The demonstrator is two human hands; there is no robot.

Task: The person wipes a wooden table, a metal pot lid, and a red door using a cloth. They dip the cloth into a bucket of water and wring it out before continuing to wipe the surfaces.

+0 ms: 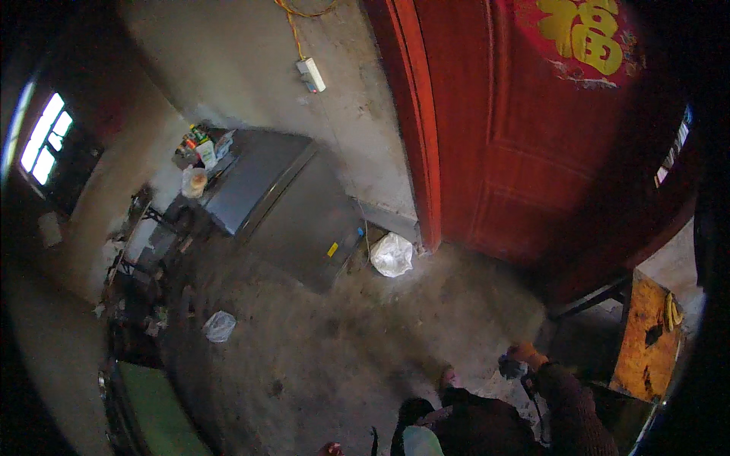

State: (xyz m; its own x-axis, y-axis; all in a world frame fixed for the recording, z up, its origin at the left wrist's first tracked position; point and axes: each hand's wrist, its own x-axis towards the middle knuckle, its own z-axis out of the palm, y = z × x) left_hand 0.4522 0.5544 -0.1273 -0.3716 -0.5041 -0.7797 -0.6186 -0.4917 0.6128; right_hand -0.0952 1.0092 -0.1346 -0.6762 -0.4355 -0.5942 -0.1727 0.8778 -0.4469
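Observation:
My right hand [529, 354], at the end of a dark knitted sleeve, is closed around a small dark object [509, 367]. A dark strap or cord hangs below the object; dim light and blur hide what it is. At the bottom edge, a small skin-coloured patch [331, 449] looks like part of my left hand. The rest of it is cut off, so its fingers cannot be judged. My dark clothing fills the lower middle, over a bare concrete floor [319, 353]. Just ahead of it shows a blurred pinkish shape [449, 377].
A grey refrigerator-like cabinet [302, 211] stands by the wall, bottles and bags on top. Beside a red door [456, 188] sits a white plastic bag [392, 255]. Another clear bag [219, 326] lies on the floor. At right is a worn orange-yellow board [647, 342]; cluttered shelving [151, 239] stands left.

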